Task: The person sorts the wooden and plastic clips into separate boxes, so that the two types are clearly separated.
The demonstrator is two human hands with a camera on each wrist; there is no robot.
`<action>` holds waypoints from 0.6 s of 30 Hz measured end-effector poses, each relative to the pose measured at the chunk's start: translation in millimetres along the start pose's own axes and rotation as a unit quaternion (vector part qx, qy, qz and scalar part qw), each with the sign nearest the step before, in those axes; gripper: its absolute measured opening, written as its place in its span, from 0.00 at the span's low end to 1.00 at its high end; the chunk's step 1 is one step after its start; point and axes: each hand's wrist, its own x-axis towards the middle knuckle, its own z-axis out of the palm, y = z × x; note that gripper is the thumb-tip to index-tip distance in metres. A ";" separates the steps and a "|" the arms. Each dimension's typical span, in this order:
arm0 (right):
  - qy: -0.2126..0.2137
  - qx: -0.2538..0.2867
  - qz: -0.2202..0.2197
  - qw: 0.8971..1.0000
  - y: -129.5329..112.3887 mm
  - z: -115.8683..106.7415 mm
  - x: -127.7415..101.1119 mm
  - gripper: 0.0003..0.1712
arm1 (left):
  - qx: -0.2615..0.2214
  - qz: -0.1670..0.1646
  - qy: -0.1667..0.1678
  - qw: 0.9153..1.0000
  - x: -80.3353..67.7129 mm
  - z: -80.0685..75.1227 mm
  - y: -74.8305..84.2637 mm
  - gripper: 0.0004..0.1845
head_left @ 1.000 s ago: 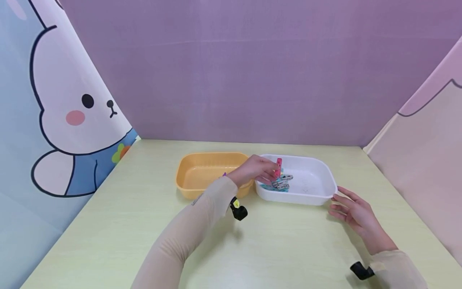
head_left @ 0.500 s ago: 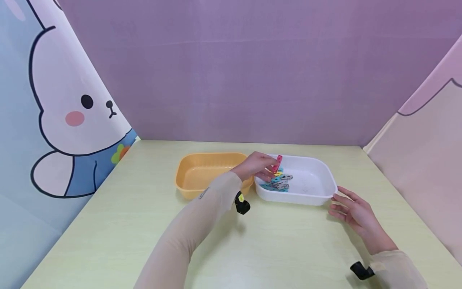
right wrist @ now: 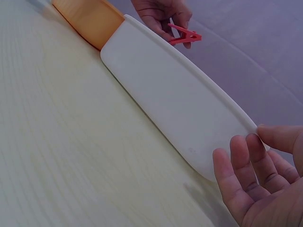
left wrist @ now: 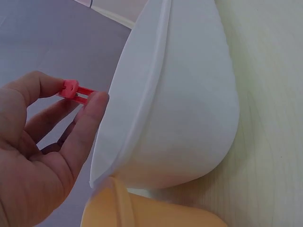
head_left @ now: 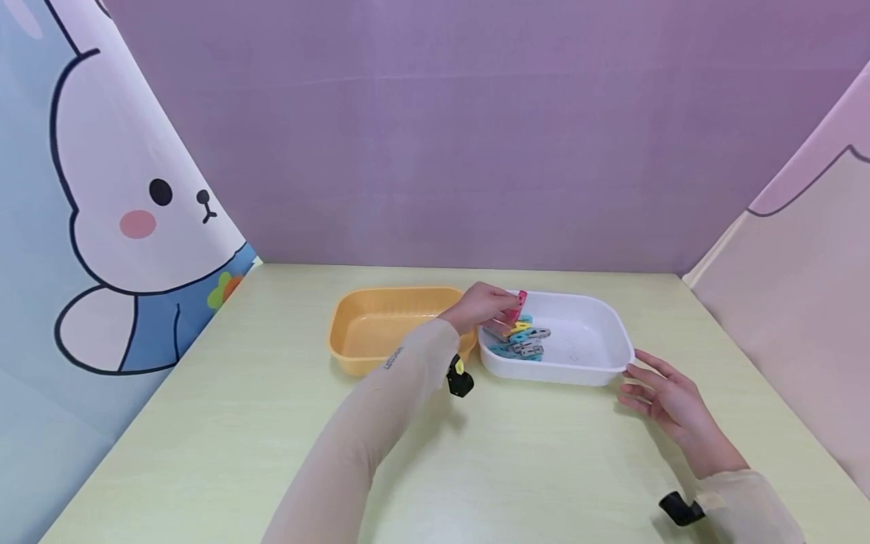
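My left hand (head_left: 481, 306) pinches a red clothespin (head_left: 520, 301) between thumb and fingers, over the left end of the white basin (head_left: 598, 373). In the left wrist view the clothespin (left wrist: 71, 88) sits at the fingertips, near the basin's rim. Beneath that hand, a yellow clothespin (head_left: 519, 327) and several blue and grey clothespins (head_left: 527, 348) lie heaped in the basin. My right hand (head_left: 673, 404) holds the basin's near right corner; in the right wrist view its thumb is on the rim and its fingers are by the outer wall.
An orange basin (head_left: 360, 359) stands against the left end of the white one, partly hidden by my left forearm. Both are on a pale wooden table (head_left: 224, 438). A purple backdrop (head_left: 476, 151) rises behind, and printed cloth panels (head_left: 122, 249) flank the table.
My left hand has moved slightly left and back with the red clothespin, uncovering the yellow clothespin in the heap. My right hand has stayed at the basin's corner.
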 end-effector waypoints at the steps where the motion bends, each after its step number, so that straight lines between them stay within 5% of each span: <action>1: 0.000 -0.001 0.000 1.000 0.0 0.1 -0.1 0.19 | -0.001 0.000 0.005 1.000 1.1 0.0 -0.3 0.16; 8: 0.002 -0.003 -0.001 1.000 -0.1 0.8 -0.9 0.19 | 0.001 -0.006 0.040 0.999 11.6 3.2 -5.2 0.13; 18: -0.003 -0.001 -0.005 1.000 0.2 1.8 -1.0 0.18 | 0.006 -0.024 0.036 0.999 14.6 5.4 -11.2 0.14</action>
